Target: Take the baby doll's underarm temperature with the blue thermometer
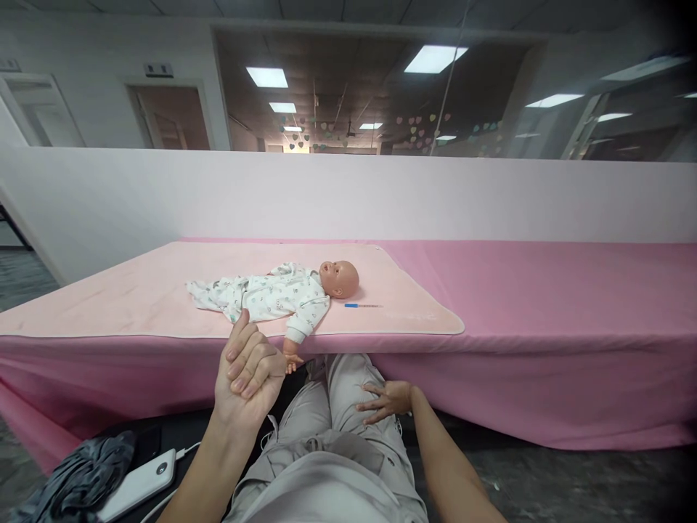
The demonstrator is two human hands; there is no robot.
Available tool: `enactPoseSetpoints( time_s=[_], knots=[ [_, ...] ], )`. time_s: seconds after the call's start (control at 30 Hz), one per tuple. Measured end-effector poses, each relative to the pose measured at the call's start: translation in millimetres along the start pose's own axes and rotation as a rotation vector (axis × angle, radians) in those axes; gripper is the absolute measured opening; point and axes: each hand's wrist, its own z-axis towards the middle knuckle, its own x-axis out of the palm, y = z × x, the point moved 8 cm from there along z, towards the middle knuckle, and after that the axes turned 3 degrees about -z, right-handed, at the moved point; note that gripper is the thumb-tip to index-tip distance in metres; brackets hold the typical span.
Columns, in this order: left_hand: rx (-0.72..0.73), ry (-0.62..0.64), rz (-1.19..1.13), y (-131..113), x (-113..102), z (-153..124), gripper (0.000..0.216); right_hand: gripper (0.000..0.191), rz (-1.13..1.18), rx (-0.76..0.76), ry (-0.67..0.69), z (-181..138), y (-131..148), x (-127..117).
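Note:
My left hand (251, 370) is raised in front of the table edge, its fingers curled into the palm; nothing shows inside the fist. Just beyond it lies a baby doll (272, 296) on its back, dressed in a white patterned sleepsuit, head to the right. One doll arm hangs over the edge, its small hand close beside my left hand. My right hand (384, 402) rests on my thigh with the fingers spread, holding nothing. Near the doll's head is a thin stick with a blue end (351, 306), whose kind I cannot make out.
A peach mat (136, 290) lies under the doll on a table with a pink cloth (544, 290). To my lower left are a white power bank-like device (139, 485) with a cable and a dark crumpled cloth (87, 472). A white wall with windows stands behind.

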Motion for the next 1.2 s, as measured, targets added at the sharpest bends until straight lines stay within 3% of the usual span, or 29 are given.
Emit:
enactPoseSetpoints(
  time_s=[0.3, 0.67, 0.83, 1.07, 1.2],
  knots=[
    [-0.017, 0.046, 0.047, 0, 8, -1, 0.05, 0.065, 0.044, 0.036, -0.044, 5, -4, -13],
    [-0.013, 0.068, 0.158, 1, 7, -6, 0.047, 0.07, 0.108, 0.041, 0.078, 0, 0, 3],
    [-0.019, 0.092, 0.237, 2, 14, -9, 0.046, 0.069, 0.041, 0.031, 0.048, 0, 1, 1],
    [-0.022, 0.034, 0.333, -2, 7, -9, 0.045, 0.064, 0.053, 0.018, 0.074, 1, 1, 3],
    [-0.022, 0.002, 0.295, 5, 16, -10, 0.041, 0.062, 0.096, 0.037, 0.083, 2, 0, 4]
  ],
)
